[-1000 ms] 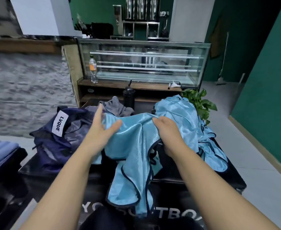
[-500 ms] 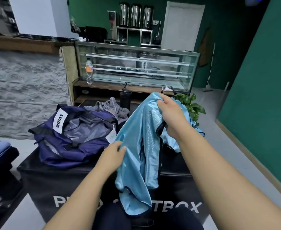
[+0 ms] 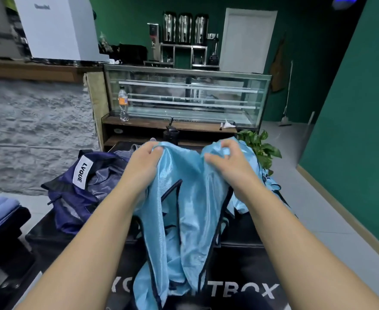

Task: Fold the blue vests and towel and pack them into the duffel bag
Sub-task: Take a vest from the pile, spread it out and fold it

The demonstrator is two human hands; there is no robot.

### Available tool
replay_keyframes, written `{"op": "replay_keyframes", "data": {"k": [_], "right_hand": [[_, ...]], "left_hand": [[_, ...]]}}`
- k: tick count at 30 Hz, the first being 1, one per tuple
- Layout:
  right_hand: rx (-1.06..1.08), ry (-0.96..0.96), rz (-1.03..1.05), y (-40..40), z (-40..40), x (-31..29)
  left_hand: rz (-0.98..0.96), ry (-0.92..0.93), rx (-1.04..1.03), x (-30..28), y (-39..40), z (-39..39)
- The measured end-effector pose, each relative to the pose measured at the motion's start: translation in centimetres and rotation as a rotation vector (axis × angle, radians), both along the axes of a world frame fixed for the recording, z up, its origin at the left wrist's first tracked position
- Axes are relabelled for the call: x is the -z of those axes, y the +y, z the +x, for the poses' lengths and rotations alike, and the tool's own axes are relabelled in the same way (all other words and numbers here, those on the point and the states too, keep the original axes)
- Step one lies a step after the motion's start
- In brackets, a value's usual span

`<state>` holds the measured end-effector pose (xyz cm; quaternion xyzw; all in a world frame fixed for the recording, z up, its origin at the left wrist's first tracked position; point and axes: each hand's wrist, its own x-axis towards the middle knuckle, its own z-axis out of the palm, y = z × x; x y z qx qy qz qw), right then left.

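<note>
The left hand (image 3: 142, 158) and the right hand (image 3: 225, 161) each pinch the top edge of a blue vest (image 3: 184, 220), both grips clenched on the cloth. The vest hangs over the front edge of the black table (image 3: 240, 253). The open duffel bag (image 3: 76, 193) lies at the table's left edge, and more vests (image 3: 253, 166) lie at the right edge.

Both hands (image 3: 142, 161) (image 3: 227, 161) raised, fingers pinching.

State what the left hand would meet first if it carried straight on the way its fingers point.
The left hand points forward, away from the person. Past the shiny light-blue mesh vest it grips, it would probably meet the black lidded bottle; depth is unclear.
</note>
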<state>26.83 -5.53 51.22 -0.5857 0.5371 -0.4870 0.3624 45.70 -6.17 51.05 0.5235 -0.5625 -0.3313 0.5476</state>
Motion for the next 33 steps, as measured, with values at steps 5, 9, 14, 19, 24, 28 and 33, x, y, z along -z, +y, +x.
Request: {"op": "replay_keyframes", "data": {"k": [5, 9, 14, 19, 24, 28, 33], "right_hand": [[-0.288, 0.300, 0.038, 0.9, 2.9, -0.5], [-0.144, 0.193, -0.019, -1.3, 4.8, -0.1], [0.054, -0.083, 0.046, -4.3, 5.3, -1.5], [0.127, -0.043, 0.079, -6.9, 4.9, -2.1], [0.166, -0.024, 0.101, -8.2, 4.3, -1.7], [0.196, -0.005, 0.101, -9.1, 3.4, -1.0], [0.283, 0.371, -0.100, -9.1, 2.6, 2.1]], "left_hand": [[-0.075, 0.008, 0.133, -3.0, -1.7, -1.0], [-0.112, 0.018, 0.215, -3.4, -3.1, -0.5], [-0.159, -0.371, -0.044, -0.1, -5.2, 2.6], [0.100, -0.241, -0.011, 5.2, -4.1, 2.5], [0.361, -0.338, 0.244, 9.7, -3.7, 2.3], [0.309, -0.263, 0.303, 10.9, -4.2, 3.2], [0.272, 0.218, 0.248, 10.6, -4.0, 4.1]]}}
